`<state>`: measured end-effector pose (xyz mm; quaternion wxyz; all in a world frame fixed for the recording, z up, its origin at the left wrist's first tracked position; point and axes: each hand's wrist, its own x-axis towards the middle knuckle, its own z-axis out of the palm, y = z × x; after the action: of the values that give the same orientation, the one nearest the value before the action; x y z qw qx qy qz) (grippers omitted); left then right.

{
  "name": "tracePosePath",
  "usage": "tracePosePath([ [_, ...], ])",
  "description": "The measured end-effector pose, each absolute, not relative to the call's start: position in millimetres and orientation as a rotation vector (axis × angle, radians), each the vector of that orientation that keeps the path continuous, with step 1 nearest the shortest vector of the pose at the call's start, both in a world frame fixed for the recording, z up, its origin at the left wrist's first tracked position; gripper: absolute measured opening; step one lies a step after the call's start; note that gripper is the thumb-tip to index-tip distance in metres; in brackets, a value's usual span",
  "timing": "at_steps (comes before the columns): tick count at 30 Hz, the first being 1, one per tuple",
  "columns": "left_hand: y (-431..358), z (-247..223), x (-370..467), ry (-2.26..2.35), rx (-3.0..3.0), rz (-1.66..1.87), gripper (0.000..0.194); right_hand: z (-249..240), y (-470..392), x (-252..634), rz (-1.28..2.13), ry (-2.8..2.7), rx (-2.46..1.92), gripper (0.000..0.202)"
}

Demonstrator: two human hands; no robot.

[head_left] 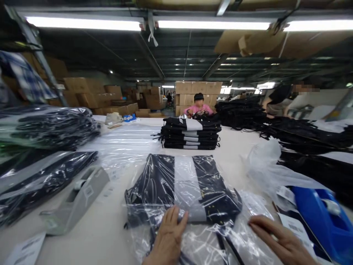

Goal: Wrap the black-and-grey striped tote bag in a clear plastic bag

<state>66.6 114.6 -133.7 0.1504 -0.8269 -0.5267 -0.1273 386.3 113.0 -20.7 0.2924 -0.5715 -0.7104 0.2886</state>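
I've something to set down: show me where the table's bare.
Bare table: between the gray dispenser and the wrapped bundle; also between the stack and the crumpled bag. Crowded: around the blue dispenser and right hand.

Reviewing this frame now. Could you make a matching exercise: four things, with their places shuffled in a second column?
Things:
1. left hand
2. grey tape dispenser
3. blue tape dispenser
4. stack of folded black items

Places:
A. beyond the bagged bundle
B. near the picture's right edge
C. resting on the clear plastic
D. left of the bagged bundle

Pairs: 1-C, 2-D, 3-B, 4-A
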Motion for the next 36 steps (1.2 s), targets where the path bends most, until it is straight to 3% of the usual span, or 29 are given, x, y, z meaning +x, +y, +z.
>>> tracePosePath([
  [5,106.7,-134.0,78.4,-1.596,-2.212,-0.530,0.064,-4.7,157.3,256.8,0.635,-2.612,-1.183,0.027],
  [11,108.3,-135.5,83.9,-1.581,-2.051,-0.610,0.052,-17.3,193.8,210.9,0.386,-3.025,-1.161,0.020],
  [17,110.5,-132.2,88.7,-1.567,-1.974,-0.662,0.039,-25.9,204.9,187.6,0.315,-3.164,-1.181,0.022],
  [29,107.4,-136.6,89.8,-1.651,-2.065,-0.702,0.050,-20.0,216.1,165.2,0.396,-3.034,-1.641,0.021],
  [36,106.1,-142.8,88.4,-1.694,-2.123,-0.685,0.046,-22.6,225.0,171.7,0.405,-2.871,-1.786,0.050],
])
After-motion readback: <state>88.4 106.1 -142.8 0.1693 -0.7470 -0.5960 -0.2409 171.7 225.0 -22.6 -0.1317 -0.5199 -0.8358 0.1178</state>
